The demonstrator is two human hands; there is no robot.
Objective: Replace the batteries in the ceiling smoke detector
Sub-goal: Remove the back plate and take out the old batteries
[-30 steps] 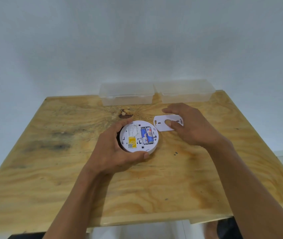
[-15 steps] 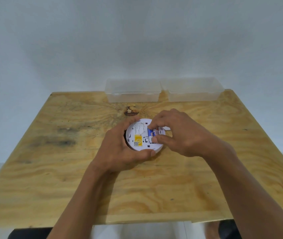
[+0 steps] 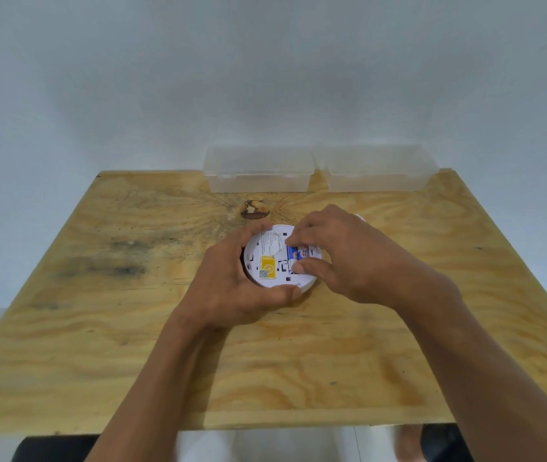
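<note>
smoke detector (image 3: 267, 261) | yellow label, QR code | battery (image 3: 299, 254) print illegible

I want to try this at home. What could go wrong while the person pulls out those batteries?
The right hand pinches the blue batteries with its fingers, so one might pop out and roll across the wooden table. The left hand grips only the rim of the smoke detector, which could slip or tip. The white cover is mostly hidden behind the right hand and could get knocked.
</note>
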